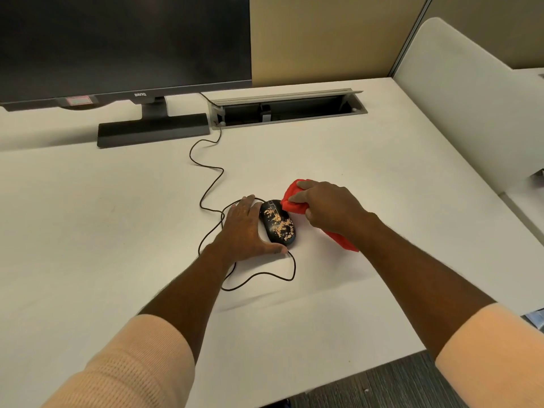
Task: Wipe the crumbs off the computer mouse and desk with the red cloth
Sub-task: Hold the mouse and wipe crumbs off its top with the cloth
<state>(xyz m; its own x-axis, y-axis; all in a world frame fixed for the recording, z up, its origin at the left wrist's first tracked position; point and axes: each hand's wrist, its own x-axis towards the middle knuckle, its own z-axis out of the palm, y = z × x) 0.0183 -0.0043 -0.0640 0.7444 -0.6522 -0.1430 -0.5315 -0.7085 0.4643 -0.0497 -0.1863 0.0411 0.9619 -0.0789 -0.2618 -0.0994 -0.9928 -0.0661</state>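
A black computer mouse point(278, 224) lies in the middle of the white desk point(353, 160), its top strewn with orange-tan crumbs point(281, 223). My left hand point(245, 229) rests flat against the mouse's left side, thumb curled round its near end, fingers apart. My right hand point(329, 207) is shut on the bunched red cloth point(291, 197), which touches the mouse's far right edge. A tail of the cloth sticks out below my wrist. The mouse's black cable point(207, 160) loops around both sides of my left hand.
A dark monitor point(123, 42) on a flat black stand point(153, 129) stands at the back left. An open cable tray point(288, 108) is sunk into the desk behind the mouse. A white divider panel point(471, 107) borders the right side. The desk's front edge meets dark carpet point(382, 384).
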